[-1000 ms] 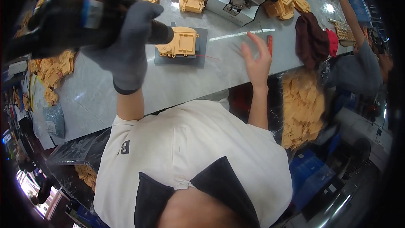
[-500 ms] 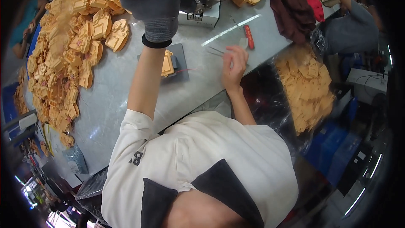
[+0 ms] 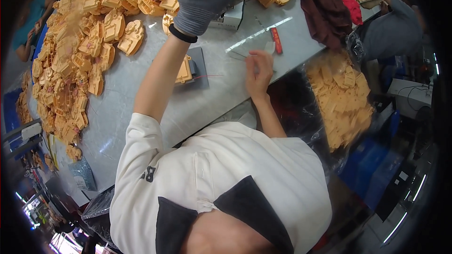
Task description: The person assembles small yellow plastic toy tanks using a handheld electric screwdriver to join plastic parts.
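My left hand (image 3: 205,2), in a grey knit glove, is raised above the far side of the table; its fingers are lost in dark shapes at the upper edge. Below its wrist, a yellow-orange plastic part (image 3: 183,74) rests on a dark grey pad (image 3: 201,66), with a thin red wire (image 3: 214,75) running off to the right. My bare right hand (image 3: 259,75) is over the table's near right edge, its fingers curled around thin tweezers (image 3: 238,55), which look faint and blurred. Beyond it lies a red-handled tool (image 3: 277,41).
A large heap of yellow-orange parts (image 3: 63,66) covers the table's left side. A white boxy device (image 3: 230,20) stands behind my left hand. Dark red cloth (image 3: 325,16) lies at the right. A plastic-lined container of parts (image 3: 341,99) is right of me. Another person (image 3: 391,28) sits beyond.
My left hand has moved right and toward me, uncovering more of the heap and covering part of the white device. My right hand has shifted only slightly.
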### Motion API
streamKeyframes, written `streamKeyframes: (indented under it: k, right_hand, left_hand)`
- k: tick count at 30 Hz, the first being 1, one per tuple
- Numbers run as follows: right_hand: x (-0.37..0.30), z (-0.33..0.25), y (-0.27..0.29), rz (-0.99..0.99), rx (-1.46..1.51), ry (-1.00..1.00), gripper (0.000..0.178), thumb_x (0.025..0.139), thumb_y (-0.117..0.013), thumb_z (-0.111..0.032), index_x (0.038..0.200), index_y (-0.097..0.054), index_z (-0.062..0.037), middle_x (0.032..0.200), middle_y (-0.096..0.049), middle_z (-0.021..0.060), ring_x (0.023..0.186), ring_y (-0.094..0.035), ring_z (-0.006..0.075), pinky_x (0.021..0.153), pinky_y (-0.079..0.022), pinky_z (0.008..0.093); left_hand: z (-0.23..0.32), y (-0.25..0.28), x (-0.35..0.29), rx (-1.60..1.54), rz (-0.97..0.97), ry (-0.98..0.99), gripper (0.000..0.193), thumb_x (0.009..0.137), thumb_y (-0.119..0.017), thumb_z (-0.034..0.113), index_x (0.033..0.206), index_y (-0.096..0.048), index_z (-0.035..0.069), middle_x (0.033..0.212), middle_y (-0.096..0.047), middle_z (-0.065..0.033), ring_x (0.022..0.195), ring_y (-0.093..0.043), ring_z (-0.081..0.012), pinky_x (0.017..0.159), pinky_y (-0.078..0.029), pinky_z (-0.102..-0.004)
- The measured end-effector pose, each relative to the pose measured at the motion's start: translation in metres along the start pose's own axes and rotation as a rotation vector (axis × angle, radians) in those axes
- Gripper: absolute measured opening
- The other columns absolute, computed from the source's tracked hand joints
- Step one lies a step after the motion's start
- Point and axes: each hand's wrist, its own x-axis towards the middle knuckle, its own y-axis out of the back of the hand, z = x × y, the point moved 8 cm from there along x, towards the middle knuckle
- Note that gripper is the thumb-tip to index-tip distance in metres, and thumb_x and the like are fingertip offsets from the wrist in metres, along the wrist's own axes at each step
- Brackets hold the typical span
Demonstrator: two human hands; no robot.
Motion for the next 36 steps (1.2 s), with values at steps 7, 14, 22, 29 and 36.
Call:
streamKeyframes:
  k: [7, 14, 22, 29, 36]
  right_hand:
    - [-0.026, 0.000, 0.009, -0.048, -0.068, -0.031, 0.010, 0.077, -0.064, -0.007, 0.084, -0.058, -0.0054, 0.099, -0.059, 0.0067, 0.100, -0.052, 0.0274, 0.089, -0.037, 0.0381]
    - [-0.032, 0.008, 0.000, -0.046, -0.279, 0.052, 0.016, 0.078, -0.064, -0.011, 0.094, -0.060, -0.0075, 0.106, -0.058, 0.0064, 0.104, -0.050, 0.0274, 0.092, -0.034, 0.0398]
    - [-0.027, -0.003, 0.000, 0.000, -0.258, 0.016, 0.022, 0.078, -0.064, -0.013, 0.099, -0.061, -0.0097, 0.106, -0.058, 0.0053, 0.105, -0.049, 0.0262, 0.091, -0.034, 0.0393]
    - [-0.026, 0.004, 0.006, 0.035, -0.242, -0.001, 0.019, 0.075, -0.067, -0.012, 0.093, -0.062, -0.0108, 0.103, -0.058, 0.0026, 0.103, -0.050, 0.0244, 0.090, -0.033, 0.0382]
    - [-0.026, 0.004, 0.006, 0.034, -0.207, -0.009, 0.017, 0.074, -0.066, -0.013, 0.091, -0.063, -0.0117, 0.101, -0.059, 0.0015, 0.103, -0.050, 0.0239, 0.090, -0.033, 0.0374]
  left_hand:
    - [0.068, 0.103, -0.018, 0.216, -0.014, -0.586, 0.014, 0.080, -0.056, 0.008, 0.083, -0.064, -0.003, 0.076, -0.067, -0.0139, 0.096, -0.063, -0.0262, 0.091, -0.046, -0.0369]
    - [0.070, 0.126, -0.024, 0.239, 0.109, -0.678, 0.016, 0.084, -0.053, 0.008, 0.086, -0.064, -0.003, 0.076, -0.067, -0.0127, 0.090, -0.065, -0.0265, 0.086, -0.051, -0.0385]
    - [0.004, 0.043, -0.007, 0.096, 0.381, -0.295, 0.044, 0.069, -0.069, -0.003, 0.109, -0.051, 0.004, 0.088, -0.060, 0.0003, 0.074, -0.055, -0.0065, 0.065, -0.045, -0.0204]
    - [-0.012, 0.018, 0.001, -0.143, 0.248, -0.196, 0.037, 0.068, -0.067, -0.007, 0.099, -0.051, 0.006, 0.086, -0.060, -0.0003, 0.072, -0.053, -0.0058, 0.065, -0.044, -0.0198]
    - [-0.005, 0.014, 0.000, -0.033, 0.256, -0.230, 0.035, 0.068, -0.066, -0.008, 0.098, -0.052, 0.005, 0.087, -0.062, -0.0016, 0.075, -0.056, -0.0072, 0.066, -0.045, -0.0212]
